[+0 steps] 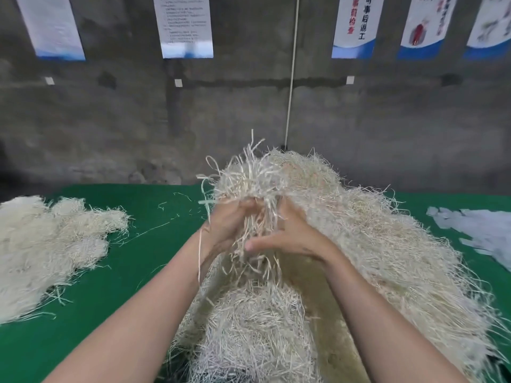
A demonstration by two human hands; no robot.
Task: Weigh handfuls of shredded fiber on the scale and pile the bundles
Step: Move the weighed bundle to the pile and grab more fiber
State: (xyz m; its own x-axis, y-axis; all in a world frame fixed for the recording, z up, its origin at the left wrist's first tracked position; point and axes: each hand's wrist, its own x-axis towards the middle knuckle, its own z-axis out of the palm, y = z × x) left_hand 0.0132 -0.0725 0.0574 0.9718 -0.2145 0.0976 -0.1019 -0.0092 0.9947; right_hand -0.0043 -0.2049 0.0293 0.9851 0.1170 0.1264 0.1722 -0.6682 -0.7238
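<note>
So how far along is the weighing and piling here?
Done: a pile of bundles lies on the left of the green table. In hand: the left hand grips a handful of fiber above the big heap, with the right hand against it, its fingers buried in strands. Left: the heap is large, and no scale is in view, so weighing this handful looks yet to come.
</note>
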